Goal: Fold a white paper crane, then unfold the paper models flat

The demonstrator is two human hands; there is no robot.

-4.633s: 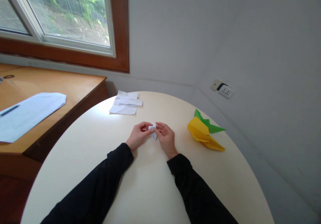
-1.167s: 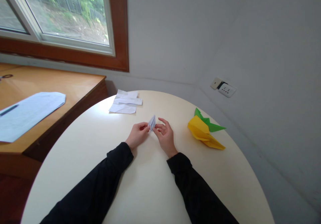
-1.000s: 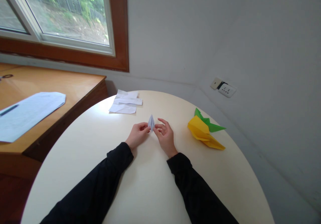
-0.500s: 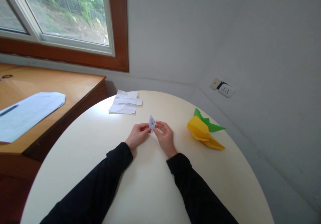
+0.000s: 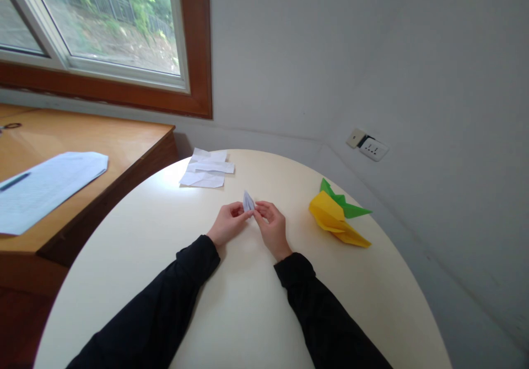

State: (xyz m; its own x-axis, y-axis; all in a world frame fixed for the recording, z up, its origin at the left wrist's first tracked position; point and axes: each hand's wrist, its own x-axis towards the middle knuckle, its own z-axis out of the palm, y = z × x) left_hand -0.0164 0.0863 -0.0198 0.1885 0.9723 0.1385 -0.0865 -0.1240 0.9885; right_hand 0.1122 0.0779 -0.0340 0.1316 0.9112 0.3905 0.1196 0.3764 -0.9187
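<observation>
Pinching small white folded paper [image 5: 248,201] between left hand [image 5: 227,227] and right hand [image 5: 270,227] fingertips | above round table [image 5: 231,314] | yellow-green paper model [image 5: 336,216] well apart at right

No words, numbers or signs can be read here. The white sheet [image 5: 47,184] on the wooden desk [image 5: 124,137] has rows of print, but they are too small and blurry to make out. The small folded paper [image 5: 248,201] and the paper scraps [image 5: 206,172] show no writing.
</observation>
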